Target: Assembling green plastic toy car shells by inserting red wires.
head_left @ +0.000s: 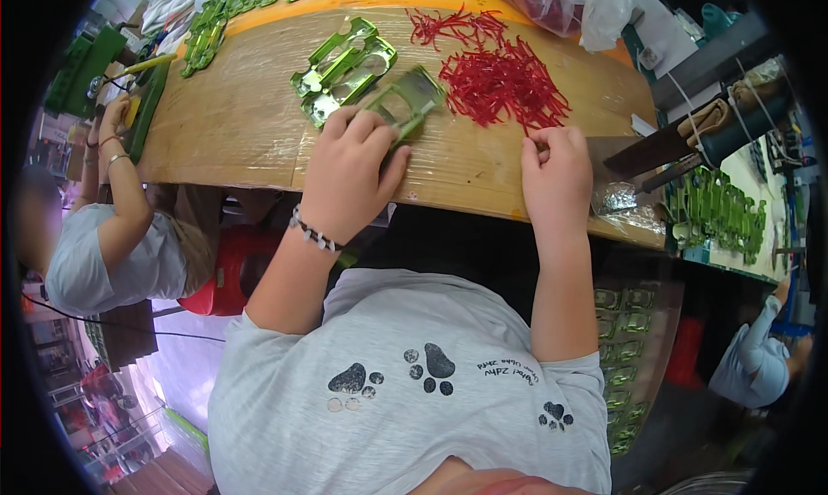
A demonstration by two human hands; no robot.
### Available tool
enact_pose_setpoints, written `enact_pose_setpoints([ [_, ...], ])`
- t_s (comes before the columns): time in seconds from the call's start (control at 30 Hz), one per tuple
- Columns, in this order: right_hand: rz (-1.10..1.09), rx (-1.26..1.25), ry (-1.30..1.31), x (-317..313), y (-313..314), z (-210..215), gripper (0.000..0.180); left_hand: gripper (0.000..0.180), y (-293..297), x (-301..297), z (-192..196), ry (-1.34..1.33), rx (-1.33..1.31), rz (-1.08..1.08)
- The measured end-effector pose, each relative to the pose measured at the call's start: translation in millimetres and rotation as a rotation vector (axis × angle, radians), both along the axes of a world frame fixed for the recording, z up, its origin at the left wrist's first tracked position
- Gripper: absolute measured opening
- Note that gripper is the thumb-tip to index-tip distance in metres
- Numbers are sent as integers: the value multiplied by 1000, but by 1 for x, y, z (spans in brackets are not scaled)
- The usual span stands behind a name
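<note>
My left hand is closed on the near end of a green plastic frame with a window-like opening, tilted over the table and slightly blurred. Just beyond that hand lie several shiny green plastic frames, side by side. To the right, a heap of thin red strips is spread on the wooden table, with a smaller cluster behind it. My right hand pinches at the heap's near edge, and the end of a red strip shows at its fingertips. How much of that strip it holds is hidden.
The film-covered wooden table curves around me. More green frames line its far left edge. A dark tool on a bracket juts in at right, near a rack of green parts. One co-worker sits left, another right.
</note>
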State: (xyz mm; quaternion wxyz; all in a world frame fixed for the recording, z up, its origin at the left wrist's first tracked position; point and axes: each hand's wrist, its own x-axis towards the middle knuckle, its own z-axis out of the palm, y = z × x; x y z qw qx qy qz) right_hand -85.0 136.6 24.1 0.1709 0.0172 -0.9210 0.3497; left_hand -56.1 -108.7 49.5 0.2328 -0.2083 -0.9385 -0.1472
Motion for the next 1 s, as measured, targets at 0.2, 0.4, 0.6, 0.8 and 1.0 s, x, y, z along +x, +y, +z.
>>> enact_pose_setpoints([
  [0.2,-38,31,87,4,4,-9,9,18,5,33,-13,-231,377,-194],
  [0.4,-9,-217,109,10,4,-3,6,42,37,59,-27,-753,1638,-536],
  [0.6,219,-783,98,56,2,5,18,85,50,54,-25,-1088,1801,-774],
  [0.8,372,-918,18,103,13,21,25,70,77,47,-38,-986,1946,-1148],
  [1.0,399,-960,54,116,20,24,26,62,91,51,-22,37,1295,-1232],
])
